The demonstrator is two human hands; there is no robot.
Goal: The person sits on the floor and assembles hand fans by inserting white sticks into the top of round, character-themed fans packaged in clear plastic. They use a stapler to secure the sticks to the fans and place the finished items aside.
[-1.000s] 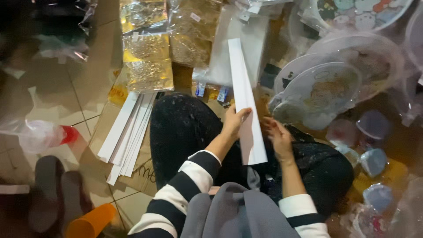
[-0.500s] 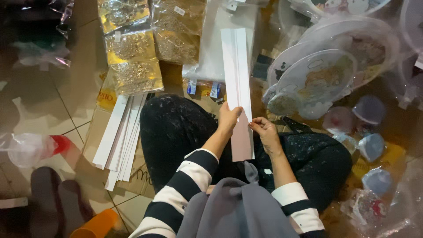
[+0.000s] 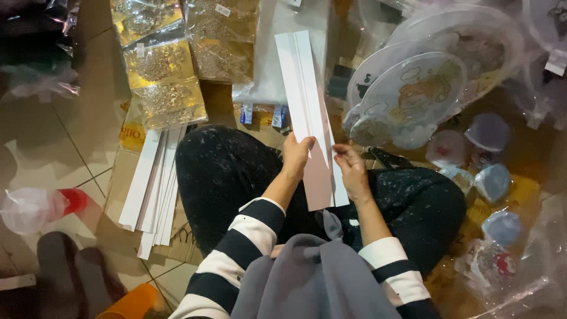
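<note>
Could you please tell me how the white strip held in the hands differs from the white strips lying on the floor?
The held strip is up over the lap, gripped near its lower end by the left hand and right hand; the floor strips lie untouched on brown cardboard. The held strip shows lengthwise creases, while the floor strips look flat. The held strip stands alone; the floor strips are stacked and fanned. Both are long, narrow and white.

The person wears a top with wide black and white stripes on both sleeves, with white cuffs at the wrists. The left hand (image 3: pixel 297 155) and the right hand (image 3: pixel 352 171) are bare. The trousers are black with many small white specks. A grey cloth hangs at the chest.
</note>
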